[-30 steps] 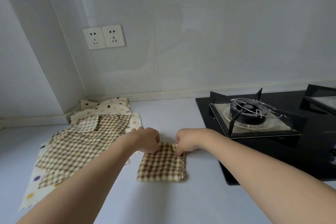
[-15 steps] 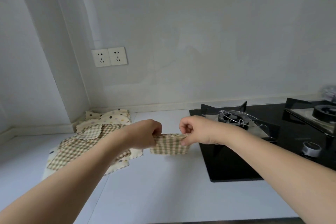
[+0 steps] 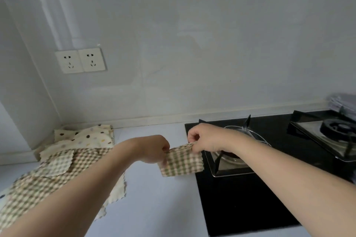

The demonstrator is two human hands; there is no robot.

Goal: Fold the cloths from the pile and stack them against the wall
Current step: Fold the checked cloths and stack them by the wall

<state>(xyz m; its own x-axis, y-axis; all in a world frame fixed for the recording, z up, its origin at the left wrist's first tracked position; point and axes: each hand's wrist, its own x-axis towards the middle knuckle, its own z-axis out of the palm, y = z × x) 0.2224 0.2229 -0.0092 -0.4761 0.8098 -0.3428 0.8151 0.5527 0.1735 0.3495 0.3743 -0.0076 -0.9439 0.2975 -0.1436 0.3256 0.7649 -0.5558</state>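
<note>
A small folded checked cloth (image 3: 183, 161) hangs in the air above the counter, near the stove's left edge. My left hand (image 3: 152, 148) pinches its left top corner and my right hand (image 3: 206, 138) pinches its right top corner. The pile of loose cloths (image 3: 57, 169) lies in the left corner of the counter: checked ones on top, cream dotted ones (image 3: 90, 136) underneath, reaching the back wall. My left forearm hides part of the pile.
A black gas stove (image 3: 250, 198) with two burners fills the right side of the counter. Two wall sockets (image 3: 81, 61) sit above the pile. The pale counter (image 3: 158, 208) runs between pile and stove. A grey object (image 3: 342, 102) stands at the far right by the wall.
The folded checked cloth lay flat on the counter a second ago; both hands have lifted it by its far corners and carried it up and to the right. The view has tilted upward.
</note>
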